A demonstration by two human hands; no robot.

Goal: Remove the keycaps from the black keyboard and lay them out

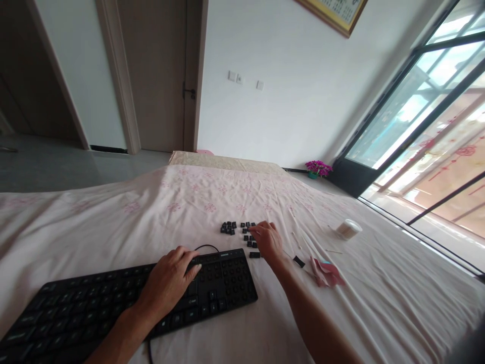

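Note:
A black keyboard (129, 290) lies across the pink bedsheet, with key positions at its right end lacking caps. My left hand (172, 275) rests on its upper right part, thumb and fingers apart. Beyond the keyboard, small black keycaps lie on the sheet: a cluster (228, 227) on the left and a group (246, 237) beside my right hand. My right hand (268, 237) reaches over that group, thumb and forefinger pinched together at a keycap. The hand hides part of the group. A longer keycap (254, 255) lies near the keyboard's corner.
A clear round tub of cotton swabs (348, 229) lies on the right, with loose swabs (296, 239) nearby. Closer in are a small black piece (299, 261) and a crumpled pink cloth (328, 272). A black cable (207, 246) curves behind the keyboard.

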